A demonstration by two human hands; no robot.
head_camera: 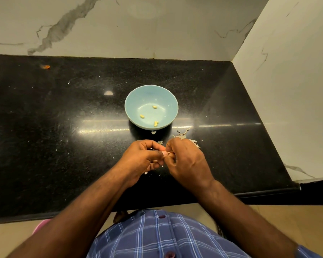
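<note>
The left hand is curled in, thumb and forefinger pinching one end of a small pale pinkish clove. The right hand meets it from the other side, its fingers bent tight and its fingertips nipping the same clove, so both hands have hold of it and neither is open. I cannot tell how much skin is on the clove, since the fingers hide most of it. The clove sits in the air between the two hands, just above the black polished stone counter and near its front edge.

Just beyond the hands stands a light blue round bowl, upright on the counter, apart from the knuckles. Three yellowish peeled pieces lie scattered in its bottom, none touching another. Papery pale skins lie in a loose heap on the counter, just beyond the right hand and just right of the bowl's base, with smaller flecks under and around the hands. A small orange scrap lies far off to the left, near the white marble-veined wall. The person's blue checked shirt shows below.
</note>
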